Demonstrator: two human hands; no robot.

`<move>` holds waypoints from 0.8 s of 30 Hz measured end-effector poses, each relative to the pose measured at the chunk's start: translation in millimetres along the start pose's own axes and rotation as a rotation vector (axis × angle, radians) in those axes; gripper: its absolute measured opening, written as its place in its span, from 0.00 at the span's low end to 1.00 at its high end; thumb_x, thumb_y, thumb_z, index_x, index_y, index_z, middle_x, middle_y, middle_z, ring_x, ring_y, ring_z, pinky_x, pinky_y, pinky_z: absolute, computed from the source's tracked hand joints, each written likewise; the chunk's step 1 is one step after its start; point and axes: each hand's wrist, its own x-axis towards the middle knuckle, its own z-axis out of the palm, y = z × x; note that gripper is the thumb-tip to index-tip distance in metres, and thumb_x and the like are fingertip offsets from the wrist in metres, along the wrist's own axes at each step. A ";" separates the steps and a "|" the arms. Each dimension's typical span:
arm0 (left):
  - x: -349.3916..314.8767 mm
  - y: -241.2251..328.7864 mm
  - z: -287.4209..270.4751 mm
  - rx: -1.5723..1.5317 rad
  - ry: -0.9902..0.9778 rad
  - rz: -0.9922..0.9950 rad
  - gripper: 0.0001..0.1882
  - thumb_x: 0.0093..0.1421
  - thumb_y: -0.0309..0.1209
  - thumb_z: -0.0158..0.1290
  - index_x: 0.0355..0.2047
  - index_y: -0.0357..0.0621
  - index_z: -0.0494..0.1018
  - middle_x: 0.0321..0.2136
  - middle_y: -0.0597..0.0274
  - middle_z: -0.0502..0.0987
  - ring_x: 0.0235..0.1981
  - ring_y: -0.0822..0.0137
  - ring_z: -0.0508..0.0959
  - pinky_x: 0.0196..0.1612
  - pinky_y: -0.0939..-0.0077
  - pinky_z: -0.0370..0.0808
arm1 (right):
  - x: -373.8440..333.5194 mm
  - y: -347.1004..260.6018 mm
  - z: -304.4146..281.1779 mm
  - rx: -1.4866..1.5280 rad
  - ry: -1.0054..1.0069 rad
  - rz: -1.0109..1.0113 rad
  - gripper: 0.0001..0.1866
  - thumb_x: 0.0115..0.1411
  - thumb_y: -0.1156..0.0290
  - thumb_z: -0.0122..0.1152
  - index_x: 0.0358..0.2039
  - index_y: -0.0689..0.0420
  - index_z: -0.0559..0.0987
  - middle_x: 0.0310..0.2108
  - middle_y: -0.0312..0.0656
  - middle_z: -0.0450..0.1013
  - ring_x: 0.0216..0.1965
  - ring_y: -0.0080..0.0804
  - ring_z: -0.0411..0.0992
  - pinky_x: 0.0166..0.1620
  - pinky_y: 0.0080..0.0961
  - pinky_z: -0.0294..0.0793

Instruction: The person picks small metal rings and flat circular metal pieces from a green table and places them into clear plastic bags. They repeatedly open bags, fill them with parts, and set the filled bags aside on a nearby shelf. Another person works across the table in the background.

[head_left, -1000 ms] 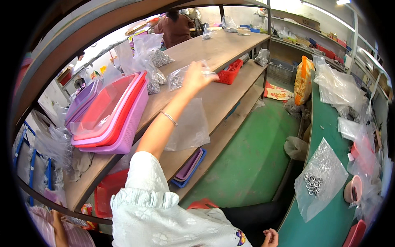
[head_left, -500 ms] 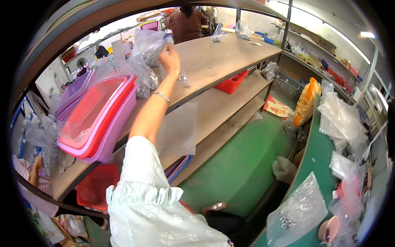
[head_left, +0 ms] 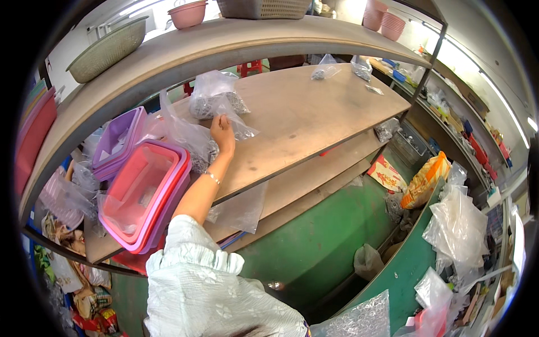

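- Head view, containers: a stack of pink and purple rectangular plastic trays (head_left: 143, 199) sits at the left end of the wooden middle shelf (head_left: 303, 118), with a crumpled clear bag inside the top tray. A second stack of lilac plastic trays (head_left: 115, 143) stands just behind it. On the top shelf rest a pale green woven bowl (head_left: 106, 48), a pink plastic bowl (head_left: 188, 12) and a grey woven basket (head_left: 261, 7).
- The left hand (head_left: 223, 132) reaches up onto the middle shelf, fingers closed on the edge of a clear plastic bag of small grey metal parts (head_left: 216, 101). That bag lies on the shelf just beyond the hand; another clear bag of dark parts (head_left: 193, 143) is touching the trays just to the hand's left.
- The right hand is out of the picture, so I cannot tell its state.
- Against the picture half a second ago: the arm was raised higher with the bag lifted off the board; now the hand and the bag are down on the shelf, and the view has swung closer to the shelving.
- Packages: two small clear bags of grey parts (head_left: 342, 67) lie at the far end of the middle shelf. An orange and yellow printed sack (head_left: 426, 180) leans near the green bench (head_left: 404, 269), a red and white flat packet (head_left: 387, 174) lies on the lower board beside it, and loose clear bags (head_left: 457, 227) pile up on the bench at the right.
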 end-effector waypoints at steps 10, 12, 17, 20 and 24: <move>17.5 96.9 -62.8 0.349 -0.236 -0.030 0.09 0.60 0.29 0.49 0.37 0.35 0.68 0.25 0.51 0.74 0.28 0.64 0.76 0.32 0.70 0.71 | 16.3 -21.3 1.9 -0.061 -0.052 0.006 0.09 0.57 0.75 0.55 0.37 0.66 0.75 0.28 0.46 0.74 0.30 0.29 0.72 0.36 0.24 0.71; 34.1 110.1 -74.4 0.434 -0.218 0.072 0.08 0.59 0.27 0.48 0.36 0.35 0.69 0.27 0.50 0.74 0.29 0.62 0.76 0.33 0.69 0.71 | 16.1 -15.9 3.8 -0.067 -0.041 0.018 0.09 0.57 0.75 0.55 0.37 0.66 0.75 0.28 0.46 0.74 0.29 0.28 0.72 0.36 0.24 0.71; 90.1 55.8 -108.0 0.423 -0.220 -0.288 0.15 0.57 0.23 0.43 0.45 0.32 0.68 0.34 0.49 0.74 0.30 0.64 0.76 0.32 0.74 0.75 | 18.6 11.1 3.9 -0.118 -0.067 0.052 0.08 0.57 0.75 0.56 0.36 0.66 0.75 0.26 0.45 0.74 0.28 0.28 0.72 0.34 0.24 0.72; 91.6 47.4 -113.5 0.378 -0.287 -0.439 0.14 0.57 0.23 0.42 0.42 0.29 0.70 0.31 0.53 0.75 0.32 0.67 0.77 0.31 0.77 0.77 | 25.3 41.5 3.5 -0.160 -0.065 0.069 0.08 0.56 0.76 0.56 0.35 0.66 0.75 0.25 0.45 0.73 0.27 0.27 0.72 0.33 0.24 0.72; 104.1 10.9 -141.4 0.806 -0.402 -0.017 0.09 0.54 0.23 0.46 0.26 0.31 0.75 0.26 0.53 0.77 0.27 0.65 0.78 0.27 0.74 0.76 | 61.7 105.1 7.6 -0.251 -0.078 0.031 0.07 0.56 0.76 0.56 0.34 0.66 0.75 0.24 0.45 0.73 0.25 0.27 0.72 0.32 0.24 0.72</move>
